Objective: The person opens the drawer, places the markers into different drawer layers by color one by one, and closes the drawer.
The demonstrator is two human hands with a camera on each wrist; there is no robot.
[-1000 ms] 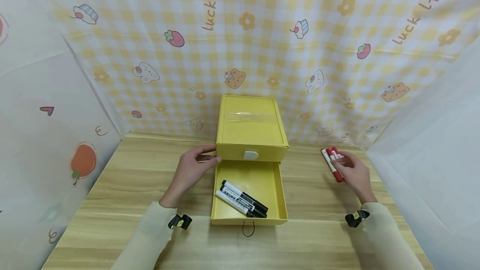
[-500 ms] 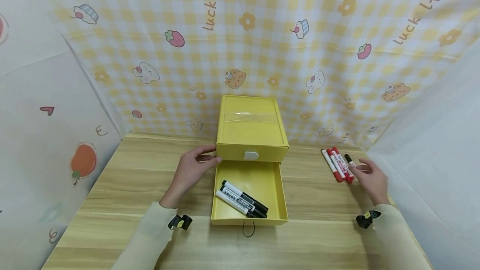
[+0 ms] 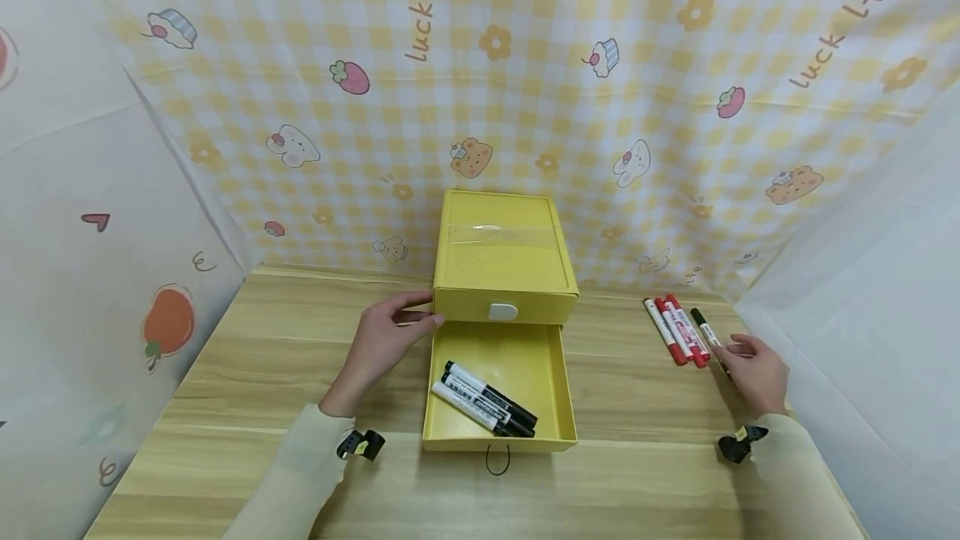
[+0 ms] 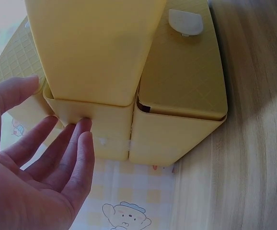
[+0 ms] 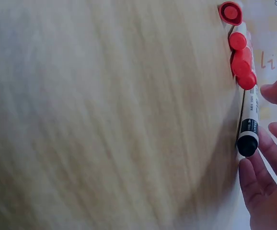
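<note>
A yellow drawer box point(image 3: 495, 257) stands at the table's back, with one drawer point(image 3: 558, 382) pulled out. Inside lie three black-and-white markers point(image 3: 480, 398). My left hand point(image 3: 386, 340) rests at the box's left side; in the left wrist view its fingers point(image 4: 81, 139) are extended against the side wall and hold nothing. On the right, three red markers point(image 3: 678, 332) lie side by side. Beside them lies a black-capped marker point(image 3: 705, 327), with my right hand point(image 3: 757, 373) around its near end. In the right wrist view a gap shows between thumb and marker point(image 5: 251, 110).
A white tab point(image 3: 502, 312) sits on the closed upper drawer. A thin black loop point(image 3: 497, 461) shows below the open drawer's front edge. The wooden table point(image 3: 300, 340) meets a checked cloth point(image 3: 495, 107) behind and white sheets point(image 3: 892, 315) at the sides.
My right hand has moved right and nearer to me, from over the red markers to the near end of the black-capped marker, uncovering the others. My left hand has stayed at the box.
</note>
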